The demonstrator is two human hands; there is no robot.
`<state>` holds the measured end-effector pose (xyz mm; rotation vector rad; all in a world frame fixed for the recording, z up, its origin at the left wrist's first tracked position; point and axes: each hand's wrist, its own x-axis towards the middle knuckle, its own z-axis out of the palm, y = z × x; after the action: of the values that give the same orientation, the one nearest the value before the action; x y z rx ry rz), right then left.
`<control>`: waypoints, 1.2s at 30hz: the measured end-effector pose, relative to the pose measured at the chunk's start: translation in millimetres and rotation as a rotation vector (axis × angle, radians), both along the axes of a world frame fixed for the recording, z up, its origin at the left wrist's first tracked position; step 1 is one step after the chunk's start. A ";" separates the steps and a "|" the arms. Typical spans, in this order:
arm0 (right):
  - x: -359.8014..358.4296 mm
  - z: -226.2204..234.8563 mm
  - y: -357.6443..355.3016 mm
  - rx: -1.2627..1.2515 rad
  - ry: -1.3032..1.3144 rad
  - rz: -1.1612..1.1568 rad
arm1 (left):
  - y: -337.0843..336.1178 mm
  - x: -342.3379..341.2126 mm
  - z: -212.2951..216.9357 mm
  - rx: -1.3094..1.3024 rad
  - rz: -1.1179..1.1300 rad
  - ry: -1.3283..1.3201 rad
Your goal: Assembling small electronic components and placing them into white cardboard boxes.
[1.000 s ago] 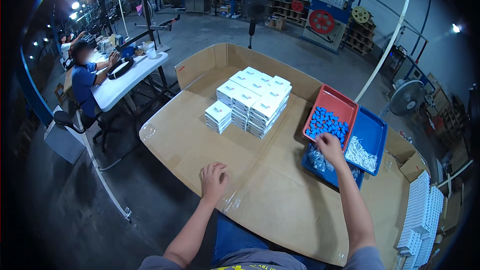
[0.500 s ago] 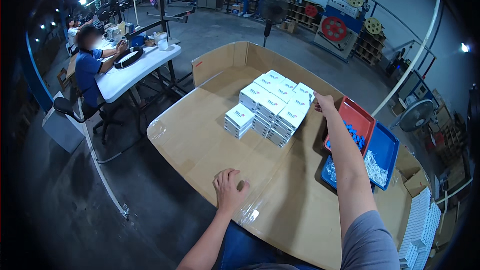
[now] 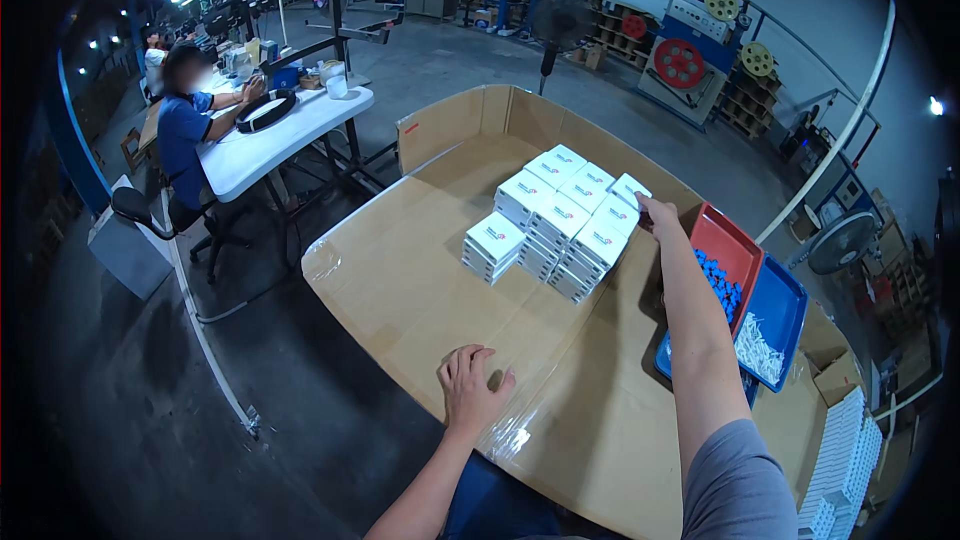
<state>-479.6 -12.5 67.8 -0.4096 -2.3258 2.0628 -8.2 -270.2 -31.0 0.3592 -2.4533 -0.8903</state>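
With my right hand (image 3: 660, 212) pinching the far small white cardboard box (image 3: 630, 189) atop the stack on the cardboard-covered surface (image 3: 420, 280), I risk toppling neighbouring boxes; my left hand (image 3: 470, 390) rests flat and empty.

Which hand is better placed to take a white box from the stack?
The right hand: it already touches the stack of white boxes. The left hand lies flat near the table edge.

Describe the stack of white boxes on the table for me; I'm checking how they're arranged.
The white boxes are small, flat, cardboard-looking cartons with a small coloured mark on each lid. They sit in neat rows, stacked several high, near the far middle of the cardboard-covered table; one shorter stack stands at the front left. The right hand touches the far right box. A red tray lies just to their right.
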 end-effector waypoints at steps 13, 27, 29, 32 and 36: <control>10.0 10.6 61.6 -0.575 0.018 -0.026 | 7.8 -1.2 -1.1 -0.001 -0.027 0.020; 275.8 82.8 143.2 -1.048 0.404 0.394 | 3.6 1.1 -30.0 -0.044 0.007 0.044; 305.4 56.0 165.8 -1.018 0.393 0.359 | 5.8 0.6 -40.9 -0.058 0.024 0.029; 373.9 34.3 182.3 -0.945 0.387 0.236 | 2.4 4.2 -41.4 0.024 0.014 0.052; 450.3 -47.8 194.4 -0.771 0.328 0.154 | 21.9 11.4 -36.8 -0.010 0.007 0.211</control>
<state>-29.3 181.9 20.0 0.1242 -1.3593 2.7793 3.2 -248.2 -67.8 0.2564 -2.2606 -0.8666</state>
